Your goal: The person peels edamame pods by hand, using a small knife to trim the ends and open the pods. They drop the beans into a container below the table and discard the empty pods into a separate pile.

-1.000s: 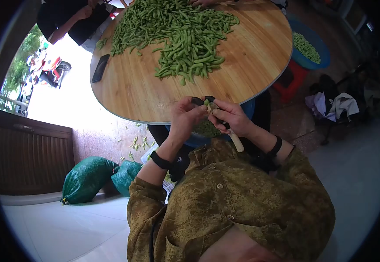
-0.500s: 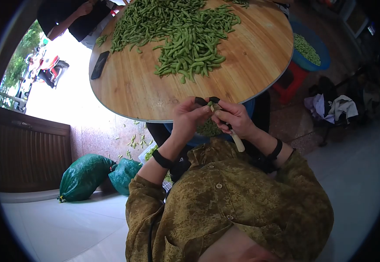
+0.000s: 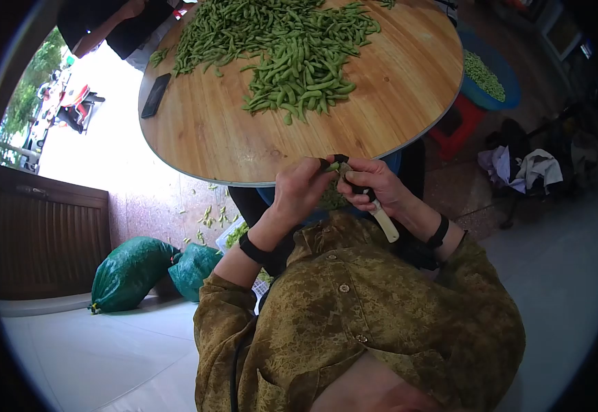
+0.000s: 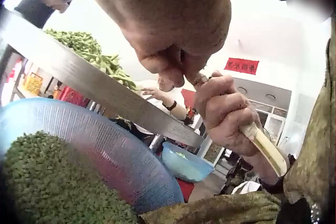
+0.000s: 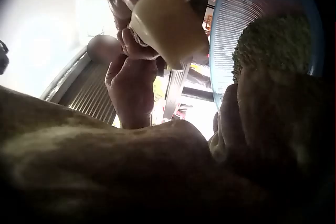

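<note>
Maybe for splitting, the left hand (image 3: 297, 189) pinches a small green pod (image 3: 334, 167) by the round wooden tabletop's (image 3: 395, 82) near edge. The right hand (image 3: 379, 187) curls round a long cream handle (image 3: 385, 225).

Slim, curved, cream-coloured handle (image 3: 385, 223): forward end enclosed by the right hand (image 3: 380, 185); kind of tool cannot be told.
Small green piece (image 3: 336, 166) between the fingertips: largely covered, outline too small to tell.
Left hand (image 3: 297, 191): upper part cut off by the left wrist view's top edge.
Heap of long green bean pods (image 3: 271, 44) and round wood-grained table (image 3: 202, 137): far sides beyond the head view's top edge.
Translucent blue plastic basin (image 4: 63, 112) and its shelled green beans (image 4: 55, 176): cropped at left, left wrist view.
Red rectangular sign (image 4: 241, 66): lettering illegibly small.
Red-and-white motorbike (image 3: 72, 99): indistinct in glare.
</note>
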Motion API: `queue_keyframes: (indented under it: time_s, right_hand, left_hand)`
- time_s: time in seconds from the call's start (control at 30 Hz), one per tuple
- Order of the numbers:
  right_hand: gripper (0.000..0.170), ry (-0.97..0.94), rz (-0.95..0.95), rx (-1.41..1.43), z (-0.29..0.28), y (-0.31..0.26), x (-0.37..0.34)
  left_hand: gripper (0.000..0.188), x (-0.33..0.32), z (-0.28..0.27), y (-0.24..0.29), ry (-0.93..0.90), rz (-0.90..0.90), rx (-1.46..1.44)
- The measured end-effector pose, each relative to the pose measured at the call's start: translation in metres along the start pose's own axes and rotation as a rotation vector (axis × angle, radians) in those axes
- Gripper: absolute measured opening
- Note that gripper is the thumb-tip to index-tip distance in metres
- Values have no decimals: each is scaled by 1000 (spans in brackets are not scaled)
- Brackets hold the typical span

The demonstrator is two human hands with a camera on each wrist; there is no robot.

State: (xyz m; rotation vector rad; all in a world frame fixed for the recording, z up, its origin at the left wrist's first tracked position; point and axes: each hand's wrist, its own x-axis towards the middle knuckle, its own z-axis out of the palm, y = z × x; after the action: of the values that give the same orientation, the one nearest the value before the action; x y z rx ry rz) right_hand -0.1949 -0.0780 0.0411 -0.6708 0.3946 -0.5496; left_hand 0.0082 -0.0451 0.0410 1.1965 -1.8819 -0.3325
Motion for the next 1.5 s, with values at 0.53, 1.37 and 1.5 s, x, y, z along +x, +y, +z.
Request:
queue_keyframes:
  time_s: [0.53, 1.37, 1.5]
  right_hand:
    - [23, 316, -612, -1308, -10, 22, 10]
    - [33, 234, -623, -1487, -21, 40, 15]
    - [38, 154, -620, -1580, -12, 31, 9]
  left_hand:
    - [12, -27, 31, 5, -98, -513, -478]
    - [19, -56, 35, -3, 69, -178, -401]
    - [12, -70, -30, 1, -141, -156, -75]
